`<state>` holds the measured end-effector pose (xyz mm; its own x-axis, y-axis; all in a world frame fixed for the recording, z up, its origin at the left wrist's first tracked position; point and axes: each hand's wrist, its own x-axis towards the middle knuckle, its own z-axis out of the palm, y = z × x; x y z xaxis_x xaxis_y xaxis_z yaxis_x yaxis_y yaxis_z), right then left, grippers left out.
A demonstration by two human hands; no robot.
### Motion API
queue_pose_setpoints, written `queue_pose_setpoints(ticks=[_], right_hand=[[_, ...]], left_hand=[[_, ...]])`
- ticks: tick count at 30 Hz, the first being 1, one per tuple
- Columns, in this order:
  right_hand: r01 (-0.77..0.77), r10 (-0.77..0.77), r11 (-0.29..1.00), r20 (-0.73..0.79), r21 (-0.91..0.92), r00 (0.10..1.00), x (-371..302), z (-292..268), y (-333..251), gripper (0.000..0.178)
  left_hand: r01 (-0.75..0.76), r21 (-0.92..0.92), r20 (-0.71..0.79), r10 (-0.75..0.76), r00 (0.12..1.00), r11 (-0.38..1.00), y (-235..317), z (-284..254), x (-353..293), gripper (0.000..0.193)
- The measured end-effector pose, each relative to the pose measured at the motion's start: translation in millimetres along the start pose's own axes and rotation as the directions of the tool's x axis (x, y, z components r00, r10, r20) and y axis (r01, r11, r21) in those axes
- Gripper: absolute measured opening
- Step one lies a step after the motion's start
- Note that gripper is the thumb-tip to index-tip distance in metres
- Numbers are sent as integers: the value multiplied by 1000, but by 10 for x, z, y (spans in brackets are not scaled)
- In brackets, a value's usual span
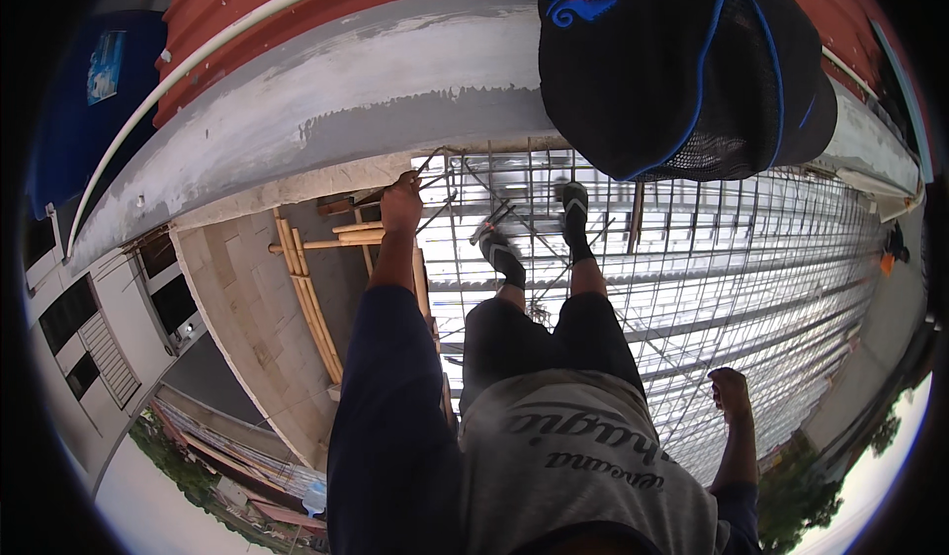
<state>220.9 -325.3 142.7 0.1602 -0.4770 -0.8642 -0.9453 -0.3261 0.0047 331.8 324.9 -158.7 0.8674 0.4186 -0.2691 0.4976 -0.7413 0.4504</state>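
Over rebar grid [692, 249] | left hand [400, 205] at thin rod [430, 159], grip unclear | right hand [731, 395] curled closed | rod likely stiff; grasp mid-length

Two hands [401, 205] [732, 394], two shoes [575, 215] [500, 251], one cap [633, 81]

The beam [395, 85] bounds forward travel of the left hand [401, 204]. Bamboo poles [314, 303] obstruct space to its left. Sideways clearance exists around the right hand [731, 393]; the rebar grid [727, 303] restricts downward passage.
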Motion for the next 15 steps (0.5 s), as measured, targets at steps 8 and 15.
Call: queue_pose_setpoints(ticks=[8,15], right_hand=[[34,-34,999,6,-13,999,18,42,-146,12],[58,-58,998,-3,-8,998,33,52,-152,14]], left_hand=[[-34,28,59,32,998,999,197,-98,401,22],[-132,139,108,118,987,981,151,-166,362,18]])
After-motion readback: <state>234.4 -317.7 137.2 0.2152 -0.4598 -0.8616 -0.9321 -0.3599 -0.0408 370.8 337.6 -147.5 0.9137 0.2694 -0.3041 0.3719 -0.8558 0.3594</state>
